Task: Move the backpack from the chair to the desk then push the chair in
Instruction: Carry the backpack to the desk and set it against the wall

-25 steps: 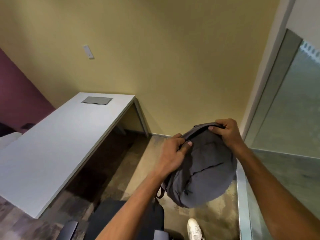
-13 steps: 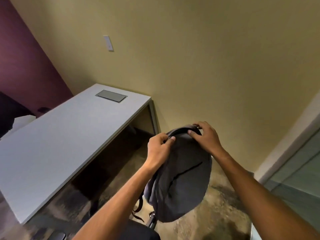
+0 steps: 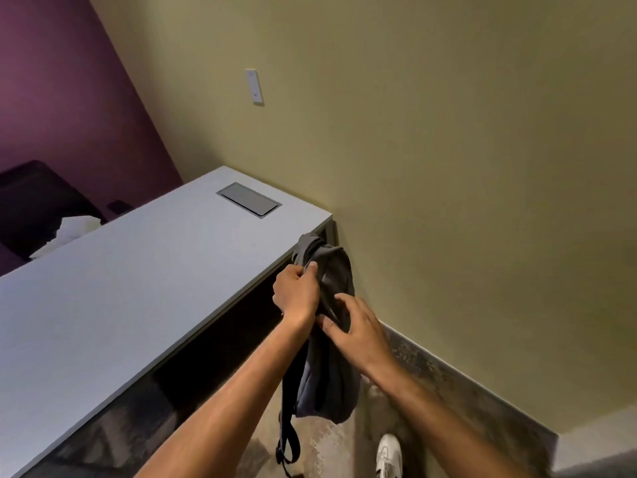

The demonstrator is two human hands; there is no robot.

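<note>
A limp grey backpack (image 3: 331, 381) hangs in the air just off the right front edge of the white desk (image 3: 131, 291), its straps dangling toward the floor. My left hand (image 3: 296, 293) is clenched on the bunched fabric near the top of the bag. Slightly lower, my right hand (image 3: 358, 329) presses on the bag's side with thumb and fingers pinching the cloth. The top of the backpack sits level with the desk's edge, close to the yellow wall. The chair is out of view.
A grey cable hatch (image 3: 249, 200) is set into the desk top near the far end. A wall switch (image 3: 254, 86) is on the yellow wall. White crumpled cloth (image 3: 65, 232) lies beyond the desk by the purple wall. A white shoe (image 3: 389, 455) stands on the floor.
The view has swung left toward the desk. Both hands have carried the backpack left and up to the desk's edge; the chair has dropped out of view. My right hand shifted lower on the bag.
</note>
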